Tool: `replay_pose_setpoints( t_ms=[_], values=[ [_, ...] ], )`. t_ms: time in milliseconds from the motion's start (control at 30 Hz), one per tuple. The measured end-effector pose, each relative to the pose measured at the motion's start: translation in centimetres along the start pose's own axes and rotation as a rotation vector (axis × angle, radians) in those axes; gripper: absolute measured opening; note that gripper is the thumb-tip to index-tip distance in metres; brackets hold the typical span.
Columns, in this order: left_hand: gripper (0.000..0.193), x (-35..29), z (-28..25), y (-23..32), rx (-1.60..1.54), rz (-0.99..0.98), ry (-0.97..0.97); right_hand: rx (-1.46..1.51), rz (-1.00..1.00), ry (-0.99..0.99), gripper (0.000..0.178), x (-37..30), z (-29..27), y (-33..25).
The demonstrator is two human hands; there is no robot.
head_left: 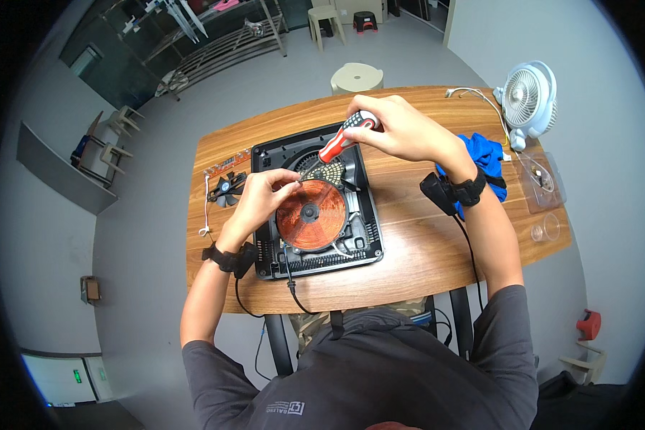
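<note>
An opened induction cooker base [373,240], black and box-like, lies on the wooden table in front of me. Its round copper coil [328,223] fills the near middle, with a vent grille partly visible beyond it. My right hand [401,130] grips a screwdriver [333,149] by its red, white and dark patterned handle. The shaft slants down leftward to the coil's far edge. There my left hand [264,197] is closed in a pinch beside the screwdriver's tip; what its fingertips hold is too small and covered to tell.
Left of the base lie a black fan [226,188] and an orange circuit strip [229,163] with a white cable. To the right are a blue cloth [484,154], a white desk fan [527,104], a clear tray [556,188] and small clear cups [550,227]. A stool [356,76] stands beyond the table.
</note>
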State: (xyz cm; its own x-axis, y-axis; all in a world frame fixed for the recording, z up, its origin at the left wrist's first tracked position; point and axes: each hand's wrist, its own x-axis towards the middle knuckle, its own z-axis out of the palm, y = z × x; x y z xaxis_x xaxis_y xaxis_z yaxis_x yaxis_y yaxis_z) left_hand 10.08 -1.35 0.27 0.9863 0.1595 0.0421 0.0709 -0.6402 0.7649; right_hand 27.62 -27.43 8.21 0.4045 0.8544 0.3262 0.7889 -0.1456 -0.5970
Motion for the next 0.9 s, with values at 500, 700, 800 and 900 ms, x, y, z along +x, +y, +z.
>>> replay_pose_setpoints(
  t_ms=[500,700,800,900],
  values=[
    [0.025,-0.5,0.2,0.3,0.104,0.163,0.035,-0.029,-0.08,0.042,0.039,-0.3,0.4,0.1],
    [0.031,-0.5,0.2,0.4,0.133,0.2,0.025,-0.029,-0.087,0.041,0.039,-0.5,0.4,-0.1],
    [0.034,-0.7,0.2,1.0,0.216,0.227,0.02,-0.018,-0.064,0.03,0.039,-0.6,0.4,-0.2],
    [0.039,-0.7,0.4,1.1,0.24,0.259,0.028,-0.015,-0.059,0.019,0.039,-0.8,0.3,-0.2]
  ],
)
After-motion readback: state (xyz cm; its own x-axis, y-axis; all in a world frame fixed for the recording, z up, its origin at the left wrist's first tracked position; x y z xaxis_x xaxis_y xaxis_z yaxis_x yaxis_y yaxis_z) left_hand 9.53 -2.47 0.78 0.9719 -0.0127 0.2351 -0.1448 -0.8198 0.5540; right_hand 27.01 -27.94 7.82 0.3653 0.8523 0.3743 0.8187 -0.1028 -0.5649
